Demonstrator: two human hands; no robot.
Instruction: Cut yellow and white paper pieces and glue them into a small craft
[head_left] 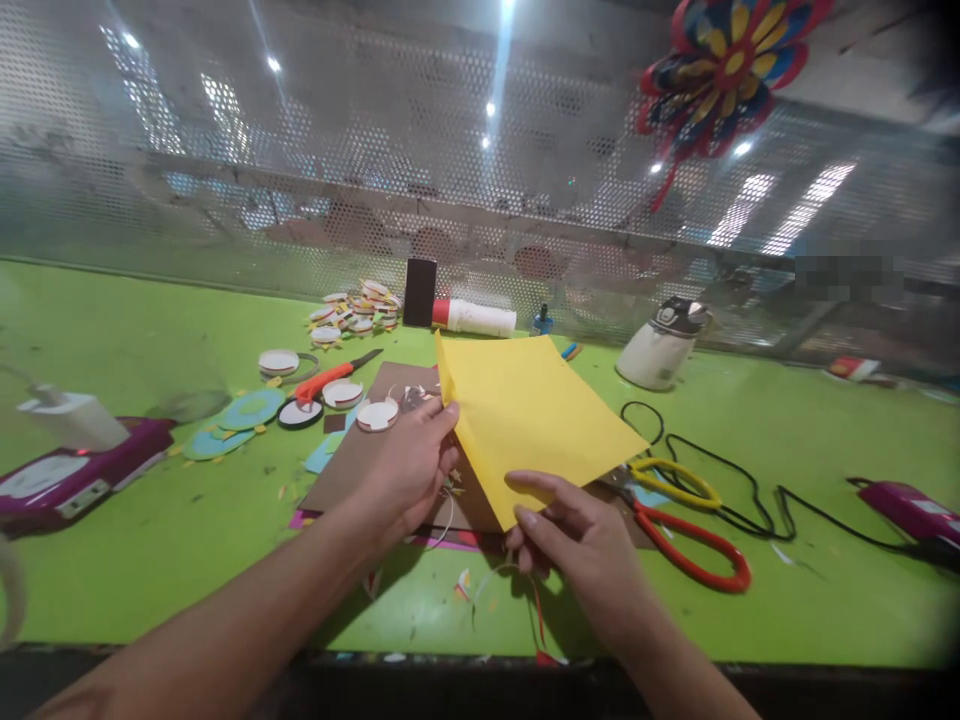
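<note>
The left hand (411,462) is pinching the yellow paper (541,405) by its left edge, the right hand (577,530) its near corner; the sheet is slanting far.

Scissors (646,517) right of the paper sheet (536,410), tube (480,318) behind, power strip (94,490) far left.

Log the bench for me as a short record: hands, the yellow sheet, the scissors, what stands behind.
left hand: holds the sheet's left edge
right hand: at the sheet's near corner; firm grip unclear
yellow sheet: raised, bent along its left edge
beneath it: brown sheets
scissors: right of the sheet, red and yellow handles
behind: upright dark slab, white tube with red end, pale jug with dark top
surface: green table
</note>
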